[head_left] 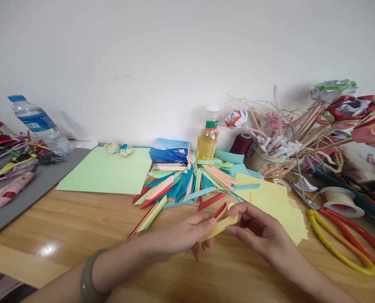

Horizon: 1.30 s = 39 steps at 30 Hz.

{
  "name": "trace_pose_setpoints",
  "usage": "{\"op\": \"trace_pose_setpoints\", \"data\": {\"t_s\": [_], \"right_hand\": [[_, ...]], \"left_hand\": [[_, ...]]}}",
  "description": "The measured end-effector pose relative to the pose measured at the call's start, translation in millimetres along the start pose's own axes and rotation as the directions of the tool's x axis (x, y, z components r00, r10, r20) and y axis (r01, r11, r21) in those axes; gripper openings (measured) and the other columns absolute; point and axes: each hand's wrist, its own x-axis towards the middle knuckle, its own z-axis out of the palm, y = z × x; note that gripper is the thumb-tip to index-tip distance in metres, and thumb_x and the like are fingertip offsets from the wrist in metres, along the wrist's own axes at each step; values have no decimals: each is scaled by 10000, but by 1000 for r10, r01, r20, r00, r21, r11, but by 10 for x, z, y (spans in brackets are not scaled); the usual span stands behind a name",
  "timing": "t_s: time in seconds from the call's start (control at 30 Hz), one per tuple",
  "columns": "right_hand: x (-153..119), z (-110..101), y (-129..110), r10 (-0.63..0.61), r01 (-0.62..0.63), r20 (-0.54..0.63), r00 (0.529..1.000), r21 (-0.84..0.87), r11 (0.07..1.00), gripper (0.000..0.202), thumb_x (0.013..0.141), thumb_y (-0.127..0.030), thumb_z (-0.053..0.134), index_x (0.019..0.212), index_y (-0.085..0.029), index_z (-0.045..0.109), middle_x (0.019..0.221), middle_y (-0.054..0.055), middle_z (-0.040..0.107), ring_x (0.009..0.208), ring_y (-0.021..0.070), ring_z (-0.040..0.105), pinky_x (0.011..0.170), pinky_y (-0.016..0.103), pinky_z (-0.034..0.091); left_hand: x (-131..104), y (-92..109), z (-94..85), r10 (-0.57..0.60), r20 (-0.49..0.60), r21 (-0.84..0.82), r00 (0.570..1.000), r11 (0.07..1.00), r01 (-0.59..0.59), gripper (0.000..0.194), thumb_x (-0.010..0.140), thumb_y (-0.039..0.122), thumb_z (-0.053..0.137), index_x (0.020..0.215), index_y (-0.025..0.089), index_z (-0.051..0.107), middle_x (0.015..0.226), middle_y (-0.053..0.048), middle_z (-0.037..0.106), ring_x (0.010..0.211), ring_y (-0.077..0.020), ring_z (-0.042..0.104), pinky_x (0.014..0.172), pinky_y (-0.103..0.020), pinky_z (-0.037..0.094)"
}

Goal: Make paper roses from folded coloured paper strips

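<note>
Between my two hands, just above the table, is a folded yellow paper strip (223, 226) with a red folded strip (220, 211) along its far side. My left hand (197, 232) is closed on the strips, thumb on top of the yellow one, and the wrist wears a green bangle (92, 275). My right hand (253, 223) pinches the right end of the yellow strip between thumb and fingers. Beyond my hands lies a spread pile of folded paper strips (187, 185) in blue, red, green and peach. Several more folded strips (151, 216) lie left of my left hand.
Yellow sheets (269, 198) and scissors (342, 235) lie at right, near a thread spool (341, 200). Behind stand a tissue pack (169, 150), an oil bottle (207, 141) and a basket (266, 162) with paper flowers. Green paper (105, 172) and a water bottle (40, 126) are left.
</note>
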Motion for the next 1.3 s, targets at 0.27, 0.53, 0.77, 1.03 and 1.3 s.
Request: {"op": "trace_pose_setpoints", "data": {"t_s": [0.27,0.53,0.77,1.03,1.3], "right_hand": [[53,35,-18,40,-40,-5,999,-16,999,267,796,-464,561,872,-208,564,690,-9,562,633,142,529,590,262,434],[53,60,22,-1,2,-25,1000,61,998,381,833,-406,539,1157,-230,444,702,-21,545,654,136,540,606,259,435],[56,51,61,2,-5,-66,998,-50,999,470,839,-376,540,1253,-204,399,564,-66,452,522,109,444,495,226,348],[156,117,-32,-228,233,72,971,-489,841,156,870,-247,474,953,-235,606,841,45,605,783,182,559,655,292,451],[295,378,-11,-373,570,433,821,-671,474,253,884,-96,403,792,-173,627,778,54,604,721,177,545,630,302,447]], "left_hand": [[32,-19,65,-39,31,-92,999,995,42,391,884,393,385,1207,179,443,665,20,481,517,-78,467,493,-218,391],[48,-53,64,47,68,-114,997,993,-39,314,871,446,373,1020,176,431,661,61,450,441,-28,325,438,-200,239],[8,-18,82,54,78,-120,995,992,-45,205,842,378,458,858,181,405,606,79,374,467,-39,300,449,-214,211],[-92,134,-279,165,-186,-84,969,980,-183,309,868,427,424,1017,171,510,675,49,398,486,-37,282,444,-209,172],[-67,117,-385,177,-316,-94,932,972,-216,314,853,440,442,983,169,533,652,36,436,525,-70,383,487,-203,297]]}}
